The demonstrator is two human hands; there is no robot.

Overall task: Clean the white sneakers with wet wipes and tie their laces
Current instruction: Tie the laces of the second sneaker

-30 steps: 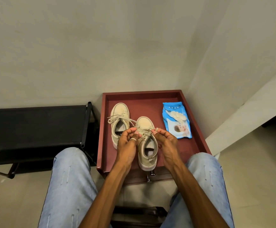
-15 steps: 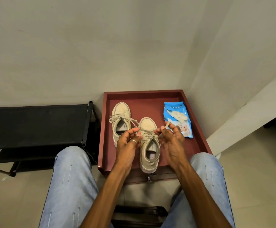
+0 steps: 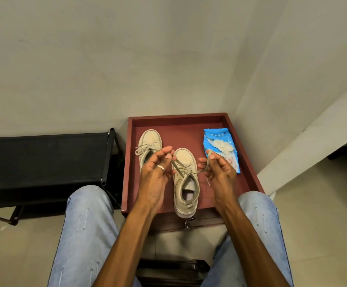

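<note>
Two off-white sneakers stand on a dark red tray-top table (image 3: 249, 179). The near sneaker (image 3: 186, 183) points away from me, its heel at the front edge. My left hand (image 3: 158, 172) pinches one end of its lace (image 3: 177, 167) above the toe. My right hand (image 3: 218, 172) holds the other lace end, pulled out to the right. The far sneaker (image 3: 149, 141) lies left of it with loose laces, partly behind my left hand. A blue wet-wipe pack (image 3: 222, 148) lies at the right.
A black fabric shoe rack (image 3: 44, 158) stands left of the table. Walls close in behind and to the right. My knees in light jeans (image 3: 85, 235) flank the table's front. A drawer knob (image 3: 187, 223) sticks out below the front edge.
Both hands have moved apart and lifted, drawing the near sneaker's lace ends out to either side. The sneakers and the pack have stayed put.
</note>
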